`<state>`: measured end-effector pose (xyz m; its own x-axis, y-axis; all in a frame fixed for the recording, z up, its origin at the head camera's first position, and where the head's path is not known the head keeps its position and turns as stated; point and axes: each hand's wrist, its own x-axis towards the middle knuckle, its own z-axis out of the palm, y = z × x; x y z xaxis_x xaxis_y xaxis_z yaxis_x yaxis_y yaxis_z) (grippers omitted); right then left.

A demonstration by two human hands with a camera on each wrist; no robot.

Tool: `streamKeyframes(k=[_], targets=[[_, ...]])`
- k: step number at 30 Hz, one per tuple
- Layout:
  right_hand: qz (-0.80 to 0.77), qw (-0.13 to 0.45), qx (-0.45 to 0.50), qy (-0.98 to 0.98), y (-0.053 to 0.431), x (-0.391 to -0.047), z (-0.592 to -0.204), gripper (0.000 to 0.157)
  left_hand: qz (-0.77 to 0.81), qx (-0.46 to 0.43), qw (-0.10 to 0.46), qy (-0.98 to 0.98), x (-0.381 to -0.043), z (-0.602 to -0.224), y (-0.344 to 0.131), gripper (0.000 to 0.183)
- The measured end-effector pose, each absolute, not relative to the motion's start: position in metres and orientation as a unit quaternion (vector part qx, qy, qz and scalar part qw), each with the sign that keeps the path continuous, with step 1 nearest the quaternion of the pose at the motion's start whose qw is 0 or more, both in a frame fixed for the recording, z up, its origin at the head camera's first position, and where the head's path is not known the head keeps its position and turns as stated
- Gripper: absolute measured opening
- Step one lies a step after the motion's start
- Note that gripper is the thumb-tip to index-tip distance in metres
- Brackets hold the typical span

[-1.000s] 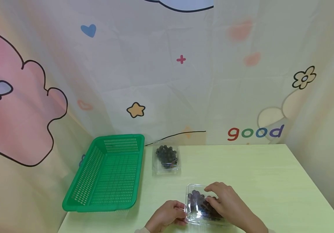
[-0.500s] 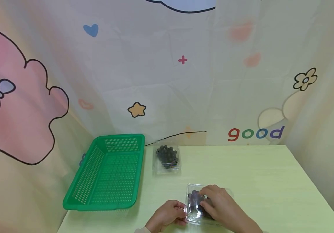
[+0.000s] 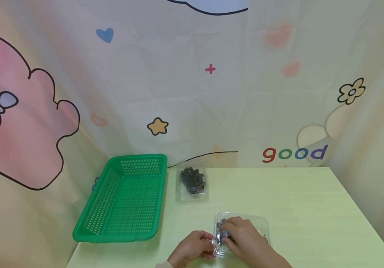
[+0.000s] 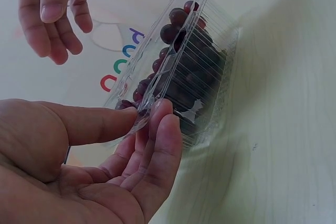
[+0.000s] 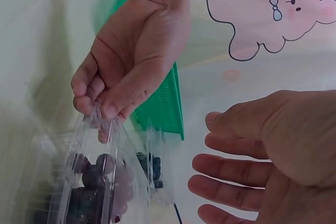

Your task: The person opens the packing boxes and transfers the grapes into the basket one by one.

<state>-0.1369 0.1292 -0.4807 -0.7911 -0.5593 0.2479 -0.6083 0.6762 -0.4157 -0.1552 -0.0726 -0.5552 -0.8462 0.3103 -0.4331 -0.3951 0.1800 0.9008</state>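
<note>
A clear plastic box [image 3: 262, 223] of dark grapes [image 4: 178, 17] sits at the table's front, in the head view. My left hand [image 3: 194, 246] pinches its left rim between thumb and fingers, as the left wrist view shows. Above the box hovers my right hand [image 3: 245, 238], covering much of the fruit in the head view. Its fingers [image 5: 231, 166] are loosely stretched in the right wrist view, with nothing between them. There, it is apart from the plastic box.
Left on the table stands a green plastic basket [image 3: 159, 208] with perforated walls. A second clear box [image 3: 181, 197] of dark grapes is just right of it, near the back. Behind the table [image 3: 299, 201] hangs a printed curtain [image 3: 185, 82].
My right hand has moved left over the box, uncovering its right end. The left hand keeps its pinch on the rim, and the box stays about where it was.
</note>
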Motion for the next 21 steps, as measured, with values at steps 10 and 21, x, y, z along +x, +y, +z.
streamKeyframes(k=[10, 21], targets=[[0.195, 0.076, 0.382, -0.9, 0.117, -0.135, -0.494, 0.015, 0.647, -0.023, 0.272, 0.712, -0.154, -0.555, -0.073, 0.009], [0.122, 0.114, 0.402, -0.9, 0.108, -0.134, -0.511, 0.018, 0.642, -0.028, 0.267, 0.718, -0.153, -0.555, -0.073, 0.01]])
